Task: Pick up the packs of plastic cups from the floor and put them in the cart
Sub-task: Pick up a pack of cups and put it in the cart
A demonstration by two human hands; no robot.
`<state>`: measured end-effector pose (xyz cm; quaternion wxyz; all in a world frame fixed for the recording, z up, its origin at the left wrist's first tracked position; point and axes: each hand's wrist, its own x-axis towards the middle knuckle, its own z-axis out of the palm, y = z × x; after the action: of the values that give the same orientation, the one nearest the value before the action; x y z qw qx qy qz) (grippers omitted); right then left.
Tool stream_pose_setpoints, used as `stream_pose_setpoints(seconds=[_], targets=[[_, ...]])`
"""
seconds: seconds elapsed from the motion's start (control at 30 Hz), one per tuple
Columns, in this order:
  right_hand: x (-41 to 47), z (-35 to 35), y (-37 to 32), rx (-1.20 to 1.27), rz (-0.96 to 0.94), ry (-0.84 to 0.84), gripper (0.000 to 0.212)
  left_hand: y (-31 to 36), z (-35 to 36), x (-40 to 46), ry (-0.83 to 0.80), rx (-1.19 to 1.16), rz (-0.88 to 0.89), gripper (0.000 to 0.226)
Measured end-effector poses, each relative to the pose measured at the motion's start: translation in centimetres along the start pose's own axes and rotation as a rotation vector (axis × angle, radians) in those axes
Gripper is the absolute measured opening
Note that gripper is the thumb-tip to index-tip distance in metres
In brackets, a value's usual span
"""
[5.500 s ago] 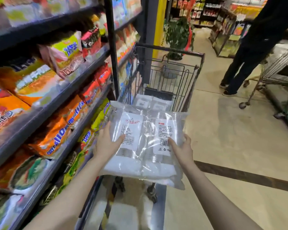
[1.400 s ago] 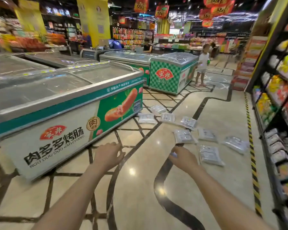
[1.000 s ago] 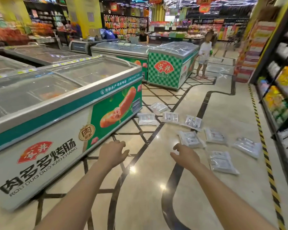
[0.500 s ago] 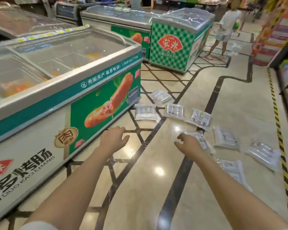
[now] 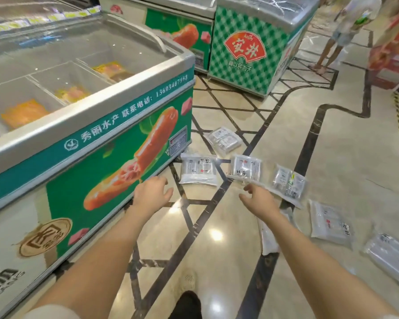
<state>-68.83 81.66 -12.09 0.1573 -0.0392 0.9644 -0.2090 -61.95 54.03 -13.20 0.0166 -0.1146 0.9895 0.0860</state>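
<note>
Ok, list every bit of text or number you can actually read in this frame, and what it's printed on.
"秀丽水产 联系电话: 13603467998": teal band of the near freezer.
"安井": red fan badge on the checkered freezer.
"肉" in a round gold seal: near freezer's front, low left.
"塑杯": label on a floor pack of cups.
Small print on the other packs and the freezer's rating plate: too blurred to read.

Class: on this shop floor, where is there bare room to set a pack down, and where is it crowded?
Bare floor lies between the dark inlay line and the striped tape, beyond the packs. Crowded: packs of cups cluster by the freezer, ahead of both hands.
</note>
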Motion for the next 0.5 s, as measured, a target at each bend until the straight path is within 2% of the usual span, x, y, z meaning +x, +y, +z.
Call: stream_pose_setpoints(seconds=[0.5], targets=[[31.4, -0.7, -0.9, -0.070, 0.072, -0.201, 0.037, 2.5, 8.3, 29.9, -0.198, 0.028, -0.083, 0.035]])
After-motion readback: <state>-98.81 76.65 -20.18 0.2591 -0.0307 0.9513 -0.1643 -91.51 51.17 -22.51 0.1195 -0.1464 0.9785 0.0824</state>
